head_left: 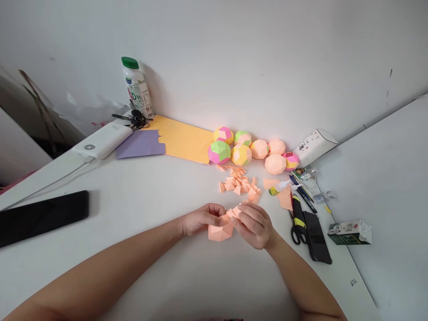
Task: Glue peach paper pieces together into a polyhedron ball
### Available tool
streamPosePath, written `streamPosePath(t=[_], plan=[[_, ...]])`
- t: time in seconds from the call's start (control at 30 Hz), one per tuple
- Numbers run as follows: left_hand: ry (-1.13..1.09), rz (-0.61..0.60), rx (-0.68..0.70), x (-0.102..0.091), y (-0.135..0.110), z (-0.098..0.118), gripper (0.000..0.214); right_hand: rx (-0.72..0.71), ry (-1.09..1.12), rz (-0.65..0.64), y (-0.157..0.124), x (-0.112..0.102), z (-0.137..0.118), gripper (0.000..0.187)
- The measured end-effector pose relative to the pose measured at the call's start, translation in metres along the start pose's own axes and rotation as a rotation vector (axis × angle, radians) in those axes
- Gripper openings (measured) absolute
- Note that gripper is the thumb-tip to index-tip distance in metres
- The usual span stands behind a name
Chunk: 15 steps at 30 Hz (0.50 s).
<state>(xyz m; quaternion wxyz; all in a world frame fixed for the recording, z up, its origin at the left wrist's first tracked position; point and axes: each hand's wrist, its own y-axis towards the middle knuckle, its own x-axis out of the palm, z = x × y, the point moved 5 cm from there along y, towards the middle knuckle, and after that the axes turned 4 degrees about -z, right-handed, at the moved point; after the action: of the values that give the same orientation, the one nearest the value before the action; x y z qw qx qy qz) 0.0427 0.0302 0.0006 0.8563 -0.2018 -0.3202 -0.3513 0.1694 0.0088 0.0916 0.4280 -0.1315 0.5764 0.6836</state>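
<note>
Between both hands, over the front of the white table, is a partly formed peach paper ball (220, 232) with folded facets. My left hand (204, 219) grips its left upper side, thumb on top. In the fingers of my right hand (253, 224) is a small folded peach paper piece (234, 211), held against the ball's upper right edge. Whether the two are joined is hidden by the fingers. Just beyond the hands lies a loose pile of small folded peach paper pieces (236, 182).
Finished paper balls (242, 154) line the wall. Orange card (187, 139) and purple card (142, 145) lie left, near a power bank (102, 140), keys (137, 118), a bottle (136, 87) and a phone (43, 216). Scissors (297, 234), a cutter (298, 211), pens (303, 194), another phone (317, 238) and a carton (350, 232) stand right.
</note>
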Motion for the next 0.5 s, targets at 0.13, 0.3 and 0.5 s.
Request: streamPosePath(t=[0.13,0.3,0.5], plan=[[0.009,-0.012,0.005,0.0011,-0.0005,0.0013,0.012,0.006,-0.026,0.002,0.0006,-0.0028,0.0033,0.016],[0.009,0.004,0.0,0.001,-0.0006,0.0015,0.012,0.011,-0.035,0.004,0.0022,-0.0048,0.0023,0.018],[-0.007,0.0,0.012,0.0001,0.0003,0.0005,0.013,-0.026,-0.022,-0.019,0.0033,-0.0028,-0.0009,0.015]])
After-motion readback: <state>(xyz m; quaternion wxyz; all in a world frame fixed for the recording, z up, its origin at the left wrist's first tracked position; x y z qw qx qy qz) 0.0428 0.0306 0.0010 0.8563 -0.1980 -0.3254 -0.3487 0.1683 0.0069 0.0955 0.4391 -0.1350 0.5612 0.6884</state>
